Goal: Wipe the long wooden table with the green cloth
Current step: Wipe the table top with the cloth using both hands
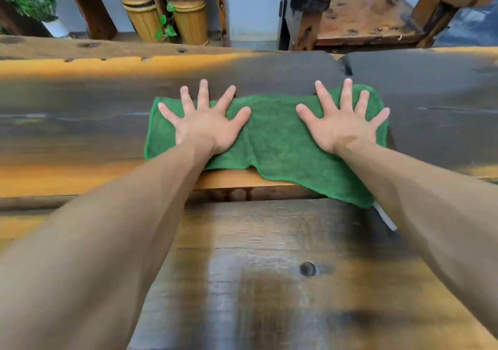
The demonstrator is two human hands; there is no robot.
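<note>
I see left hand [204, 123] & right hand [342, 123] splayed flat atop green cloth [275, 144], mid-table [80, 123], near corner overhanging edge.

Cloth [280, 144] on table [80, 123], left hand [207, 123] and right hand [342, 123] atop.

Head view, single frame. Two forearms enter from the lower corners, both bare from the frame edge to the wrist; no sleeve edge shows. Left hand [204, 123]: five fingers visible, nails short and pale, unpainted as far as the soft focus allows. Right hand [341, 122]: same, short pale nails. Forearms near the lens are blurred, so fine surface detail cannot be read. The hands are bare, like the wrists.
</note>
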